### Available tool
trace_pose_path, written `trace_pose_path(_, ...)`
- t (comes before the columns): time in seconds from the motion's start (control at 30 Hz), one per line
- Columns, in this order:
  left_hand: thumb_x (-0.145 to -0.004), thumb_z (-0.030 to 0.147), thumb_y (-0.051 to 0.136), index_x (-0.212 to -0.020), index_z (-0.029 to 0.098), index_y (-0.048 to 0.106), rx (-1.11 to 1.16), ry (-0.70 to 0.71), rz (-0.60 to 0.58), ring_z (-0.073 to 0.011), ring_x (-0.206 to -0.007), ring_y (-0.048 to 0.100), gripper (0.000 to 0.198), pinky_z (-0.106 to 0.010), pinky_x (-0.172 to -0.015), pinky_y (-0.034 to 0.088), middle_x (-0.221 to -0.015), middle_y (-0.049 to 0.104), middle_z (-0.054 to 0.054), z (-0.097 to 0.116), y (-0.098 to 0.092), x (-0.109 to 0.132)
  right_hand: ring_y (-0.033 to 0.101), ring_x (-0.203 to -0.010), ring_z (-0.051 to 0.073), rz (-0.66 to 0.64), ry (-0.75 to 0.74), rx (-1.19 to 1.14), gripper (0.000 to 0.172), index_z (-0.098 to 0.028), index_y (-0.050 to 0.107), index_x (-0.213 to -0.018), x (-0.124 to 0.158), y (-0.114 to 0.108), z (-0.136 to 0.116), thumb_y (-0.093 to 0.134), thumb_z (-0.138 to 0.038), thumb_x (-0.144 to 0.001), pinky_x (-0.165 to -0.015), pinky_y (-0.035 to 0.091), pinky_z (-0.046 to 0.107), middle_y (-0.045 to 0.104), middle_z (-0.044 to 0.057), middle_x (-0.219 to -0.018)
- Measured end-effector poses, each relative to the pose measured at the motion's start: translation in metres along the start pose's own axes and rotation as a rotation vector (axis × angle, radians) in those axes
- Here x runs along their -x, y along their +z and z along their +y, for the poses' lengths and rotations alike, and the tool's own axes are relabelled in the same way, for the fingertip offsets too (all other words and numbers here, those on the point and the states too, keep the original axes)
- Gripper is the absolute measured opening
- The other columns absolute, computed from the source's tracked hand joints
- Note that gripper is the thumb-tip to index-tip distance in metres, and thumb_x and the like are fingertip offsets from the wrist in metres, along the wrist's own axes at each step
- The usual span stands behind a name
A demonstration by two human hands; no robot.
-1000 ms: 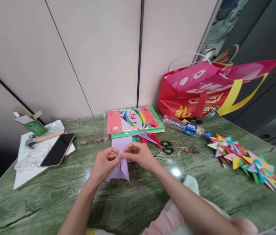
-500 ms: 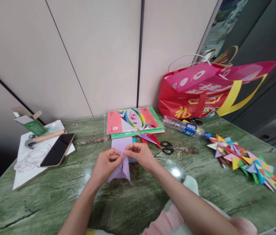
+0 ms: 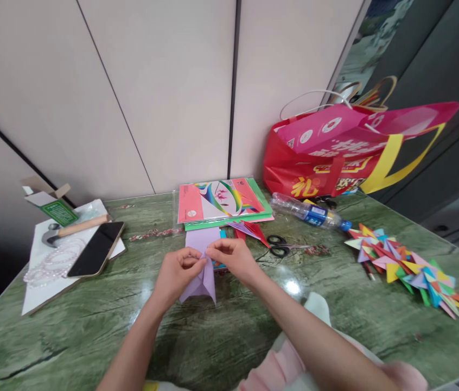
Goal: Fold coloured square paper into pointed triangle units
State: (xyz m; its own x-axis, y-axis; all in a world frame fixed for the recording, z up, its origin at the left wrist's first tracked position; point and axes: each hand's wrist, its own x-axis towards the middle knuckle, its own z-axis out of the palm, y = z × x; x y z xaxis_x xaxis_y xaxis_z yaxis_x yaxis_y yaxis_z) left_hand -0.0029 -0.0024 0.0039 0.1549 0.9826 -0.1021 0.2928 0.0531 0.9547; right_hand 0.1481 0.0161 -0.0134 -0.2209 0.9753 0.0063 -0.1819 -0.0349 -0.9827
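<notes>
left hand [image 3: 174, 274] and right hand [image 3: 233, 259] pinch the top tip of a folded lilac paper [image 3: 201, 282] at mid-bench [image 3: 91, 326], both clenched on it. at 12 o'clock of it, a paper pack [image 3: 221, 200]; at 2 o'clock, scissors [image 3: 280, 245]; at 10 o'clock, a phone [image 3: 96, 248]; at 3 o'clock, folded paper pieces [image 3: 408, 266].

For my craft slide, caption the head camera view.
Left hand and right hand pinch folded lilac paper at a green table, scissors nearby.
</notes>
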Motion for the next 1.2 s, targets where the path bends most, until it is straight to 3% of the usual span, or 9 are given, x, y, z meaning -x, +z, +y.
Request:
trace_pose_path(0.3, -0.063, 0.031, 0.064, -0.064, 0.012, 0.057, 0.042, 0.012, -0.044, -0.0057, -0.042, 0.038, 0.019, -0.017, -0.043, 0.025, -0.048, 0.053, 0.003, 0.0071, 0.0004, 0.0017, 0.048, -0.053, 0.009, -0.008, 0.047, -0.027, 0.031, -0.015, 0.060, -0.062, 0.0007, 0.0009, -0.0012, 0.070, -0.043, -0.058, -0.051, 0.043, 0.023, 0.055, -0.003, -0.059)
trace_pose_path(0.5, -0.062, 0.033, 0.066, -0.062, 0.013, 0.057, 0.051, -0.003, -0.066, -0.0039, -0.038, 0.030, 0.021, -0.017, -0.040, 0.018, -0.042, 0.045, 0.007, 0.0081, 0.0033, 0.0024, 0.043, -0.050, 0.008, 0.001, -0.020, 0.042, 0.031, -0.015, 0.055, -0.057, 0.0001, 0.0015, 0.0022, 0.067, -0.044, -0.063, -0.051, 0.037, 0.022, 0.050, -0.004, -0.053)
trace_pose_path(0.6, -0.060, 0.035, 0.068, -0.063, 0.013, 0.058, 0.115, -0.026, -0.003, -0.0048, -0.038, 0.035, 0.024, -0.017, -0.040, 0.021, -0.043, 0.048, 0.006, 0.0050, 0.0024, 0.0013, 0.049, -0.056, 0.010, -0.002, -0.070, 0.092, 0.027, -0.017, 0.057, -0.065, -0.0008, 0.0018, 0.0039, 0.066, -0.043, -0.065, -0.056, 0.040, 0.024, 0.055, -0.002, -0.061)
trace_pose_path(0.7, -0.058, 0.034, 0.071, -0.064, 0.013, 0.061, 0.208, -0.031, 0.120, -0.0082, -0.046, 0.045, 0.025, -0.019, -0.046, 0.033, -0.052, 0.056, 0.002, 0.0018, -0.0008, -0.0011, 0.054, -0.067, 0.012, -0.030, -0.130, 0.142, 0.028, -0.018, 0.058, -0.074, -0.0005, 0.0019, 0.0044, 0.070, -0.039, -0.061, -0.065, 0.044, 0.025, 0.059, 0.000, -0.073)
trace_pose_path(0.8, -0.054, 0.031, 0.074, -0.061, 0.013, 0.063, 0.236, -0.022, 0.215, -0.0086, -0.052, 0.047, 0.023, -0.019, -0.050, 0.036, -0.057, 0.058, 0.002, -0.0002, -0.0039, -0.0034, 0.053, -0.063, 0.011, -0.096, -0.074, 0.125, 0.029, -0.016, 0.057, -0.070, 0.0009, 0.0020, 0.0052, 0.073, -0.037, -0.058, -0.064, 0.043, 0.026, 0.058, -0.001, -0.069)
trace_pose_path(1.0, -0.054, 0.031, 0.074, -0.058, 0.012, 0.065, 0.236, -0.051, 0.229, -0.0071, -0.048, 0.043, 0.021, -0.018, -0.046, 0.033, -0.053, 0.058, 0.002, -0.0007, -0.0039, -0.0039, 0.051, -0.054, 0.008, -0.131, 0.056, 0.011, 0.031, -0.015, 0.059, -0.068, 0.0019, 0.0018, 0.0064, 0.076, -0.035, -0.053, -0.058, 0.041, 0.024, 0.059, -0.003, -0.062)
trace_pose_path(1.2, -0.052, 0.031, 0.075, -0.057, 0.012, 0.065, 0.237, -0.040, 0.225, -0.0079, -0.049, 0.045, 0.023, -0.019, -0.047, 0.034, -0.053, 0.058, 0.001, -0.0006, -0.0038, -0.0038, 0.054, -0.056, 0.009, -0.131, 0.022, 0.027, 0.031, -0.014, 0.063, -0.070, 0.0021, 0.0015, 0.0060, 0.077, -0.035, -0.052, -0.060, 0.043, 0.024, 0.062, -0.002, -0.064)
